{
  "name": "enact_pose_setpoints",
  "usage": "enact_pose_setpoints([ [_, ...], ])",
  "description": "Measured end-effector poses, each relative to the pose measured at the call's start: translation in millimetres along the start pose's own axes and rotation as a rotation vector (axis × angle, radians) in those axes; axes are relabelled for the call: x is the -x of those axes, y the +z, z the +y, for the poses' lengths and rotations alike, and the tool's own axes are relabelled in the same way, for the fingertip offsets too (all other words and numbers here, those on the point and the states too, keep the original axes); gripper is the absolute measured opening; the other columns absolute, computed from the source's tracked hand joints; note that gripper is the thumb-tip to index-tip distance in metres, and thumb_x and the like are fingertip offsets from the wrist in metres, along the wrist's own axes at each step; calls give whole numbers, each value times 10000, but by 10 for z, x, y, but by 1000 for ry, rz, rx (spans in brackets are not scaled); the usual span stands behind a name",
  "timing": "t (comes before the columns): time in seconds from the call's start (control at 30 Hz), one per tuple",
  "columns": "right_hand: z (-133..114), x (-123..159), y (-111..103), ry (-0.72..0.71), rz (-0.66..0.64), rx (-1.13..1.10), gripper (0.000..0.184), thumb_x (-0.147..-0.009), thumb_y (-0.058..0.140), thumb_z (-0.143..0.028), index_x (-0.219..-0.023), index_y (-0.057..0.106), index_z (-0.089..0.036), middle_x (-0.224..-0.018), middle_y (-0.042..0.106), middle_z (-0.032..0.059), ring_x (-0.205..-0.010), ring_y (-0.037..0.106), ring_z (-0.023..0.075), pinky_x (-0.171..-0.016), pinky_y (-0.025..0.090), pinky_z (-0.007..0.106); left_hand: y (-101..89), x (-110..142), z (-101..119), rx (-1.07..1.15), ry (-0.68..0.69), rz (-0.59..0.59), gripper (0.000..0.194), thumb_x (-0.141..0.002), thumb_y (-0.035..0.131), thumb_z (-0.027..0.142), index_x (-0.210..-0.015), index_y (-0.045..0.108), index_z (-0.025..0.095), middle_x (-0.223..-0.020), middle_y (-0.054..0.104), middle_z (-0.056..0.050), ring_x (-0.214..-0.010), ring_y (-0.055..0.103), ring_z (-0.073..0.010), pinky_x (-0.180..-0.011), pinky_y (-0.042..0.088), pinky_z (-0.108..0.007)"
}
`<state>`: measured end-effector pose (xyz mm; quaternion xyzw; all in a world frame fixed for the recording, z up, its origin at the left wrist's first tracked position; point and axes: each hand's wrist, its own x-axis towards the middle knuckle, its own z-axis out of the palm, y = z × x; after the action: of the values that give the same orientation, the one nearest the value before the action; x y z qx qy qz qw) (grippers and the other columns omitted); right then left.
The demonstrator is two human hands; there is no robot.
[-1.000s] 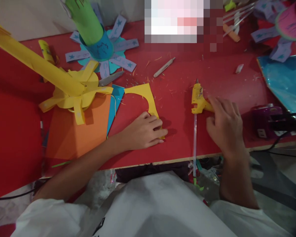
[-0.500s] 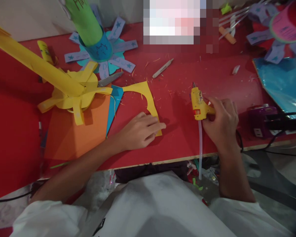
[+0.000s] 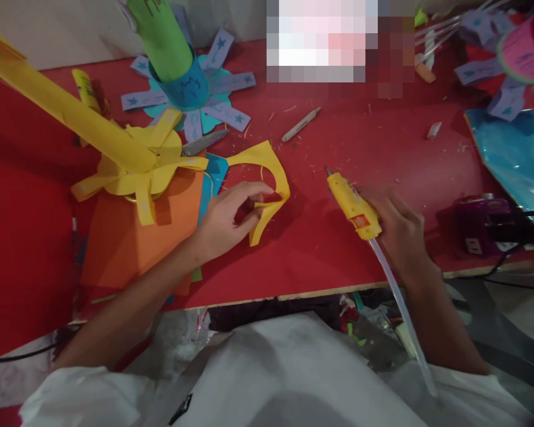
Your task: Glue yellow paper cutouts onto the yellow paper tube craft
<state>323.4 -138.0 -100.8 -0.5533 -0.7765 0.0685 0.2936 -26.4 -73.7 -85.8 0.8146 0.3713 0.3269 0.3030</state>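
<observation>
My left hand (image 3: 231,216) pinches a curved yellow foam sheet scrap (image 3: 267,155) with a rounded cut-out, near the middle of the red table (image 3: 311,255). The scrap bends at its right side. My right hand (image 3: 398,228) is wrapped round the handle of a yellow glue gun (image 3: 352,204), whose nozzle points up and to the left. A long clear glue stick (image 3: 403,311) trails from its back end over the table edge. Left of my left hand lie orange (image 3: 146,249) and blue sheets (image 3: 218,168), under a yellow flower-shaped base (image 3: 145,160) with a tall yellow tube.
A green tube (image 3: 162,41) stands in a blue ring with purple strips. Scissors (image 3: 204,142) and a marker (image 3: 301,124) lie behind the scrap. At the right are a purple power box (image 3: 483,222) with cables, a blue plastic-wrapped pack (image 3: 511,160) and a pink cup (image 3: 523,47).
My left hand has moved from lying on the yellow scrap to pinching and bending it. My right hand has tilted the glue gun, nozzle to the left, swinging its glue stick right.
</observation>
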Motion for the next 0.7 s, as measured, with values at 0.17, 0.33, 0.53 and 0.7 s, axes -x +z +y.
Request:
enact_pose_setpoints([
  [0.17,-148,-105,-102,-202,-104,-117,239,-1012,673,-215,-1238,733,-265,-1113,849,101,-977,840,260,-870,647,337,182,48,82,-4,-4,-108,414,-1025,632,89,-1414,653,228,-1260,781,-54,-1062,763,-136,-967,599,-231],
  [0.33,-179,-132,-156,-325,-251,-143,159,-1012,691,-155,-1160,723,-204,-1074,848,100,-946,830,232,-810,616,296,301,71,96,-24,-74,-112,444,-1017,639,60,-1433,633,214,-1265,775,-55,-1069,748,-134,-993,584,-238],
  [0.53,-150,-94,-177,-304,-270,-206,121,-1027,675,-169,-1128,739,-186,-1042,842,109,-917,813,222,-809,597,294,292,68,119,-15,-19,-53,389,-1026,649,61,-1392,650,192,-1219,773,-55,-1013,736,-125,-936,576,-229],
  [0.7,-145,-74,-190,-278,-354,-127,121,-1057,647,-222,-1113,752,-200,-1042,843,109,-878,796,227,-728,568,319,231,44,176,-51,78,49,260,-1078,645,117,-1331,673,172,-1095,756,-33,-904,711,-95,-864,571,-202],
])
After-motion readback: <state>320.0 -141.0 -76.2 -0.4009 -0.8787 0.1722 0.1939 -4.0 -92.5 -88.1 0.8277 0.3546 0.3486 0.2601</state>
